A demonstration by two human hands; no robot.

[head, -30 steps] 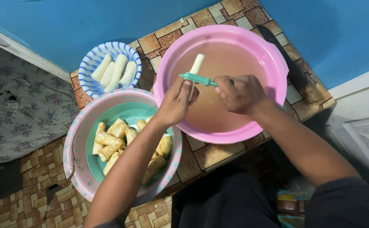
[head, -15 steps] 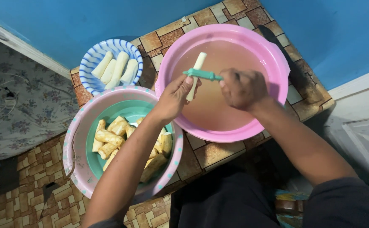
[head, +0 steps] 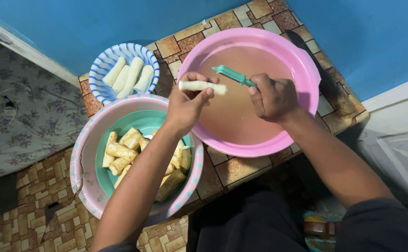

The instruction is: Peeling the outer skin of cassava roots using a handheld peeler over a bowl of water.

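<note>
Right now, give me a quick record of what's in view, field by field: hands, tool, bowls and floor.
left hand: holds a peeled white root piece level over the pink basin
right hand: grips a green peeler
pink basin: cloudy brownish water
blue striped bowl: four peeled white pieces
teal-lined basin: yellowish unpeeled pieces
floor: brown patterned tiles

- I see a white peeled stick (head: 203, 86) in my left hand (head: 185, 105).
- My right hand (head: 271, 95) holds a green peeler (head: 234, 75).
- The big bowl (head: 306, 65) is pink, with brown water (head: 241, 116) in it.
- The small bowl (head: 102, 63) has blue and white stripes.
- Another bowl (head: 85, 154) is pink with blue dots, green inside, holding yellow-brown pieces (head: 120, 151).
- The floor (head: 22, 205) has brown tiles.
- The wall (head: 96, 21) is blue.
</note>
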